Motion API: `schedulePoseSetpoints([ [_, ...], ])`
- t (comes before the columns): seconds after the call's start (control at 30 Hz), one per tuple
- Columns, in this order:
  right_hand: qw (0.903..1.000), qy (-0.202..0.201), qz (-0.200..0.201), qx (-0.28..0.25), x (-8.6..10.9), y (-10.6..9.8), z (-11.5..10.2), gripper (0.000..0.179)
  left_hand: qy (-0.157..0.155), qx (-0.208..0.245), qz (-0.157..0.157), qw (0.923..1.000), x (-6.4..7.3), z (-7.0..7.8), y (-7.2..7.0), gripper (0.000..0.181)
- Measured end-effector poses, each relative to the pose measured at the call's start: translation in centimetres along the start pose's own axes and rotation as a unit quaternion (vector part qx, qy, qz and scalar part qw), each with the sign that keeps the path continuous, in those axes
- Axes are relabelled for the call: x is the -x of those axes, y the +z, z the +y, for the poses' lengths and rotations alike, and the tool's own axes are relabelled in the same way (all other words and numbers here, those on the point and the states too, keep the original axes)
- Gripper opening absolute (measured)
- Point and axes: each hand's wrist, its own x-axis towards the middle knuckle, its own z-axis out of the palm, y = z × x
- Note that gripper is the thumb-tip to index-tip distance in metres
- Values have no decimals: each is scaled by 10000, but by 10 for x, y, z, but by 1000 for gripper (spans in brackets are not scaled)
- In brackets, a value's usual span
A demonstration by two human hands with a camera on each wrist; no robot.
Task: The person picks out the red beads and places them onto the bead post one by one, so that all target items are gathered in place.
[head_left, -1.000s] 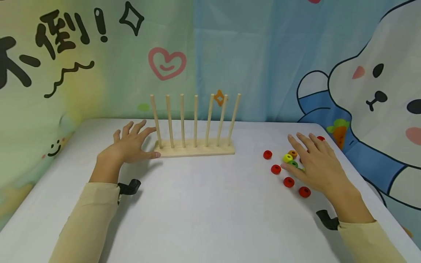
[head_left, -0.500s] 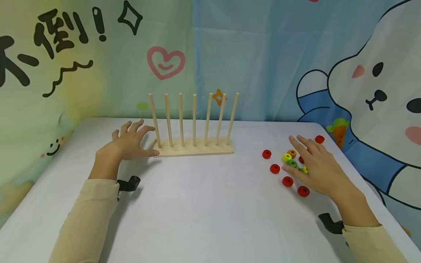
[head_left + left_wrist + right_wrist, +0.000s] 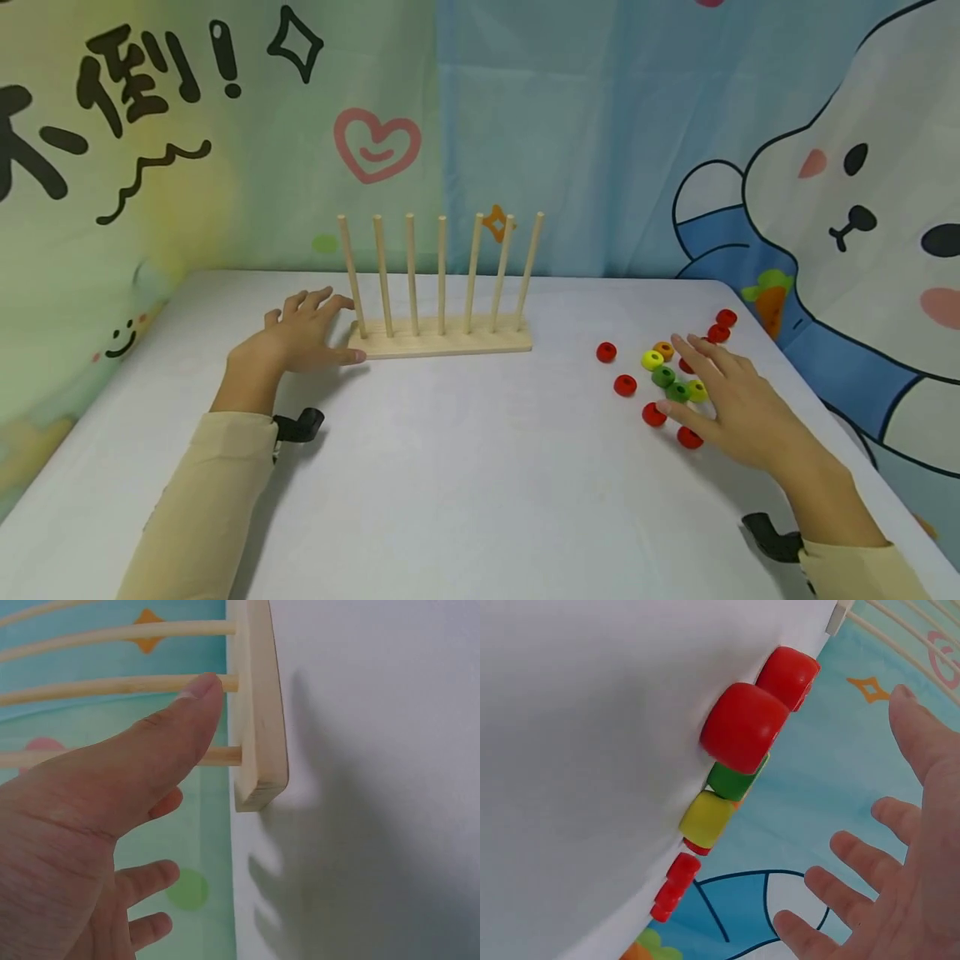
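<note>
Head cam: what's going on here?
A person's left hand is at the left end of a wooden rack with seven upright pegs; whether it touches is hard to tell. The right hand is spread beside and partly over loose red, yellow, green and orange beads on the white table, gripping none. No bead is on a peg.

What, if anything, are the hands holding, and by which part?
Nothing appears held: the left hand is open at the wooden rack, contact unclear; the right hand is open near the beads.
</note>
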Motion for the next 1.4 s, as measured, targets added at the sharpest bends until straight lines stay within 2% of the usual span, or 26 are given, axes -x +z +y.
schedulePoseSetpoints([
  [0.17, 9998, 64, -97, -151, 4, 2, 1, 93, 8, 13, -49, 10000, -2, -3, 4, 86],
  [0.3, 9997, 107, -230, -70, 5, 0, 3, 97, 42, -45, -76, 10000, -4, -3, 6, 87],
  [0.53, 9963, 437, -688, -276, 9, -2, 5, 103, 34, -79, -102, 9999, -7, -3, 8, 85],
  [0.77, 9968, 333, -646, -337, 12, -2, 6, 99, 177, 13, -102, 9998, -14, -5, 8, 82],
  [0.93, 9960, 248, -689, -518, 10, -2, 6, 94, 135, 65, -173, 9997, -12, -5, 8, 78],
  [1.2, 9936, 402, -781, -713, 14, 2, 7, 90, 139, 90, -204, 9997, -15, -6, 11, 80],
  [1.4, 9923, 407, -812, -840, 16, 3, 8, 85, 161, 88, -278, 9994, -15, -8, 11, 73],
])
